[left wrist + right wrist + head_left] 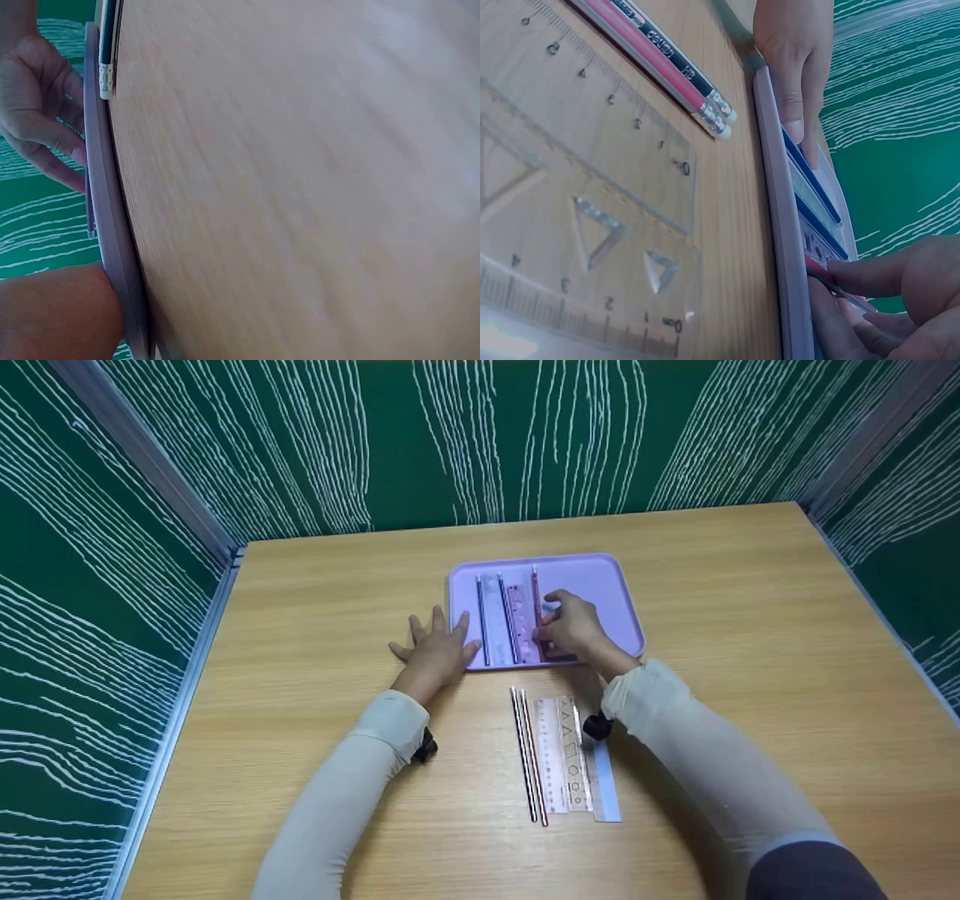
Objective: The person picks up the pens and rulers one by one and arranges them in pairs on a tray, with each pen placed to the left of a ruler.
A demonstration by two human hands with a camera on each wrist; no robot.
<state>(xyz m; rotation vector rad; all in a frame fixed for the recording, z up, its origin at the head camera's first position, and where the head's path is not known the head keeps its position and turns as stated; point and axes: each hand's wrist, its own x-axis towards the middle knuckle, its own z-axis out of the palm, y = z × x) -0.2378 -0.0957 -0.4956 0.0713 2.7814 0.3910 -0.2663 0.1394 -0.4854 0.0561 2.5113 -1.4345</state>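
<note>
My left hand [437,652] lies with spread fingers over the left edge of a purple tray [615,585], thumb on the rim beside a dark pencil [483,619]. Inside the tray, that pencil, a clear ruler [495,619], another dark pencil [508,619], a pink ruler [523,622] and a red pencil [536,600] stand side by side. My right hand [574,624] reaches in from the right, just beside the red pencil. Its thumb and fingers pinch a thin clear ruler [849,298], most of it hidden by the hand.
In front of the tray, two pencils [529,757], a clear ruler [551,757], a shape-stencil ruler [574,757] and a bluish ruler [606,784] lie in a row on the wooden table [337,607]. Green panels [405,450] with white lines stand behind the table and at both sides.
</note>
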